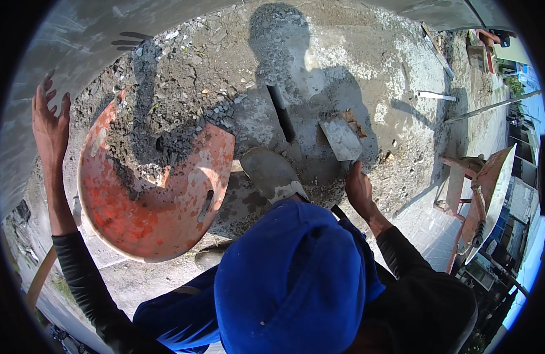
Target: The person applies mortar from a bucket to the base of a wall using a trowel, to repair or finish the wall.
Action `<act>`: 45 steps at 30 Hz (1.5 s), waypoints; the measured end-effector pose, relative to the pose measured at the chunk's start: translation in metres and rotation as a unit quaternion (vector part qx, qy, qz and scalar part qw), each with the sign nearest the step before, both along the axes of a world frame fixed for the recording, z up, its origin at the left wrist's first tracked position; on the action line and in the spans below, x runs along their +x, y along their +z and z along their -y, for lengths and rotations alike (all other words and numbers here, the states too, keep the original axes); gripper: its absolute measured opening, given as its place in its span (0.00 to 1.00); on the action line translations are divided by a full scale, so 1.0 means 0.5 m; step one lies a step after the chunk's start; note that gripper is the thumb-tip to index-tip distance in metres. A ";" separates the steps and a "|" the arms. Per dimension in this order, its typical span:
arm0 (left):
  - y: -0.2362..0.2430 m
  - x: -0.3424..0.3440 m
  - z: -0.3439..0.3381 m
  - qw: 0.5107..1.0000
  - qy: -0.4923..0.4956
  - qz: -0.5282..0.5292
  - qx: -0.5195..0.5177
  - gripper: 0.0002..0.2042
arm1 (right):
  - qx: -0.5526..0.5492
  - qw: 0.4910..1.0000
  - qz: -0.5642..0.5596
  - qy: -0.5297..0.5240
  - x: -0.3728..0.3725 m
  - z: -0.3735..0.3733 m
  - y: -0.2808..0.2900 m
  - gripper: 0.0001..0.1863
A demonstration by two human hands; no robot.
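Note:
My left hand [52,115] is raised at the left beside a grey wall [77,44], fingers apart and holding nothing; I cannot tell if it touches the wall. My right hand [359,192] is closed on a trowel with a square metal blade [338,138], held over the rough grey ground beside a dark narrow slot [279,112]. Between my hands, left of my grey boot [266,171], lies a cracked, cut-open red-orange plastic tub [139,227] with grey gravel and debris along its inner side. Blue fabric of my clothing fills the lower middle.
A rusty red wheelbarrow [488,194] stands at the right. Beyond it are a long pole [493,106], a short white pipe [434,94] and a board [437,50] by the wall. A wooden handle [42,271] is at lower left. Loose rubble [201,53] covers ground ahead.

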State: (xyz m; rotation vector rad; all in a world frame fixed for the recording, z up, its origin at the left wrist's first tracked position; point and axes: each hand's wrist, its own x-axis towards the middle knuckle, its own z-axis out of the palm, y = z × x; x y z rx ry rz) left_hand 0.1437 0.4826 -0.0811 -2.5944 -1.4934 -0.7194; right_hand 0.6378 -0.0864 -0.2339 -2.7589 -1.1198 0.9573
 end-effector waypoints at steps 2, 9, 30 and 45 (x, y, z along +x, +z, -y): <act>0.040 0.037 0.015 1.000 0.001 0.008 0.004 0.23 | -0.019 0.999 -0.044 -0.022 -0.022 0.027 0.028 0.23; 0.106 0.033 0.003 0.971 0.056 0.226 -0.048 0.22 | 0.068 0.987 0.132 0.058 0.060 -0.347 -0.023 0.23; 0.088 0.119 0.061 0.943 0.014 0.288 -0.166 0.21 | 0.145 0.981 0.091 0.086 -0.021 -0.538 -0.074 0.19; 0.117 0.069 0.117 0.956 0.043 0.243 -0.158 0.20 | 0.129 0.984 0.094 0.081 0.047 -0.657 -0.074 0.22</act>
